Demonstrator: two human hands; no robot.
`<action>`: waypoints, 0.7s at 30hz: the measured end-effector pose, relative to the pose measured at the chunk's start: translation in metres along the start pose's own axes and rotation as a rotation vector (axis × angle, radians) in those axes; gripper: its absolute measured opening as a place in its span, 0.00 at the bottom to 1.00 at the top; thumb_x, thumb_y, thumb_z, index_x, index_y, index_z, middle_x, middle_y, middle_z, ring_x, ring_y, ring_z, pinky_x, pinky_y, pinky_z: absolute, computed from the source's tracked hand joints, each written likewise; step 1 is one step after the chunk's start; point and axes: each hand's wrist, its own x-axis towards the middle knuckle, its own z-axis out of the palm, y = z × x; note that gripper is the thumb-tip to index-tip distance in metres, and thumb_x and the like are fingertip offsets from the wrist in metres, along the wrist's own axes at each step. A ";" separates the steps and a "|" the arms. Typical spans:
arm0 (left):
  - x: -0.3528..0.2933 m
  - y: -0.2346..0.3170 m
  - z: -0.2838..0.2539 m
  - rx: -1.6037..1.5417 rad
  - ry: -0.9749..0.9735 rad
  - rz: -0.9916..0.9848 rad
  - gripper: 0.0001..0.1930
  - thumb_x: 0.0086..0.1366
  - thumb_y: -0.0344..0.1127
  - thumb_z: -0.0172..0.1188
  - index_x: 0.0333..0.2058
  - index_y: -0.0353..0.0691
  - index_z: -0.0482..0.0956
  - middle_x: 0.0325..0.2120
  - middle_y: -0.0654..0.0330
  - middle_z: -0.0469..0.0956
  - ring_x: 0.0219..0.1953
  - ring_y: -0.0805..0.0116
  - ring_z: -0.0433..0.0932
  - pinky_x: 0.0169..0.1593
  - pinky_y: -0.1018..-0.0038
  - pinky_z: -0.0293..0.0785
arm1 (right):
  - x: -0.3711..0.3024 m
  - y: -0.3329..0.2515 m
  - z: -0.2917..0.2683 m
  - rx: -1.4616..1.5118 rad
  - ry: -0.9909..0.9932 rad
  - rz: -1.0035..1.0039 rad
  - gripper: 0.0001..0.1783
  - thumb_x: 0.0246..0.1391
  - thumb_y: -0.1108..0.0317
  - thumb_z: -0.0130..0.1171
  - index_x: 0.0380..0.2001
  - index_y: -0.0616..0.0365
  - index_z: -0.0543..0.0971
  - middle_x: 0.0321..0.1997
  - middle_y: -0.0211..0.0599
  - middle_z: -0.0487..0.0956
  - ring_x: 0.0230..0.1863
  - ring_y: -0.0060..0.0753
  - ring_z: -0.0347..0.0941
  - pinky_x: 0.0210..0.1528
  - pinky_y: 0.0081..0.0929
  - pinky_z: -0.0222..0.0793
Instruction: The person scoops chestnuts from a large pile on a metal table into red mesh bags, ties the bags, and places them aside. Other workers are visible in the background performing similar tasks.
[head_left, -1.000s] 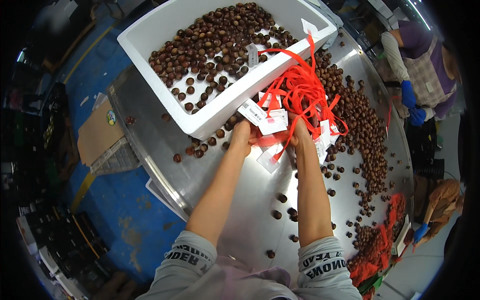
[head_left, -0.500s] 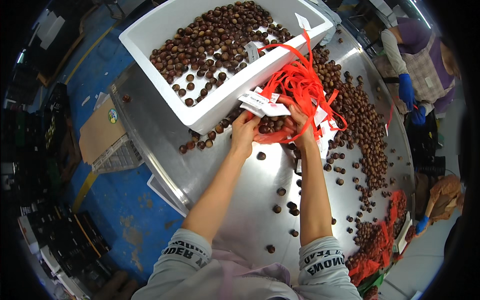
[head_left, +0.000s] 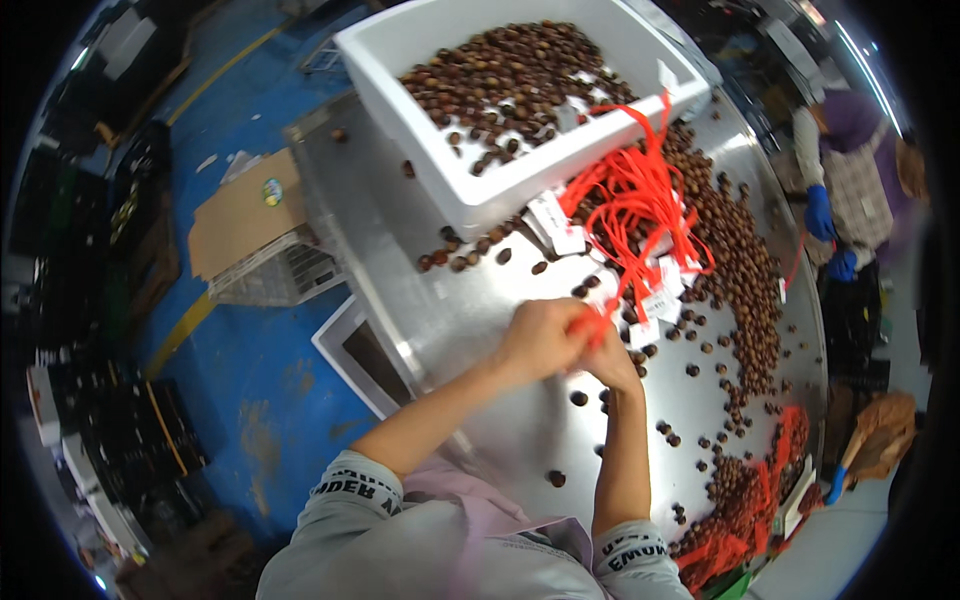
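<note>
Gripping red strings (head_left: 632, 210) low, left hand (head_left: 540, 338), right hand (head_left: 607, 362), strands fanning upward

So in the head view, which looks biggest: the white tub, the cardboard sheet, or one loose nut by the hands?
1. White tub, largest.
2. Cardboard sheet, though it lies lower on the floor, so farther away.
3. Loose nut, smallest.

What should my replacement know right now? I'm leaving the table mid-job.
Left hand and right hand meet over the steel table, both closed on the near end of the red strings.
The tagged strings fan out toward the white crate of chestnuts.
Loose chestnuts lie along the table's right side.
Done: strings gathered in hand.
Left: cannot tell.
</note>
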 end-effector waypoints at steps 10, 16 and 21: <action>0.083 -0.148 -0.214 0.700 0.842 0.023 0.12 0.51 0.35 0.55 0.37 0.46 0.74 0.40 0.58 0.68 0.46 0.60 0.64 0.52 0.67 0.58 | -0.085 0.034 0.041 1.345 0.256 0.382 0.16 0.56 0.58 0.39 0.21 0.56 0.67 0.19 0.28 0.65 0.20 0.25 0.60 0.18 0.18 0.59; 0.137 -0.222 -0.286 0.898 0.676 -0.232 0.19 0.56 0.44 0.50 0.47 0.50 0.69 0.50 0.57 0.63 0.56 0.59 0.55 0.58 0.59 0.47 | -0.101 -0.013 0.062 1.335 0.262 0.515 0.16 0.55 0.60 0.38 0.19 0.57 0.66 0.18 0.31 0.66 0.19 0.28 0.62 0.17 0.20 0.60; 0.131 -0.213 -0.221 0.711 0.600 -0.015 0.13 0.55 0.39 0.51 0.38 0.43 0.72 0.40 0.59 0.70 0.48 0.57 0.62 0.53 0.62 0.54 | -0.113 0.024 0.054 1.383 0.266 0.479 0.17 0.55 0.59 0.38 0.18 0.57 0.66 0.17 0.32 0.67 0.18 0.29 0.63 0.17 0.21 0.59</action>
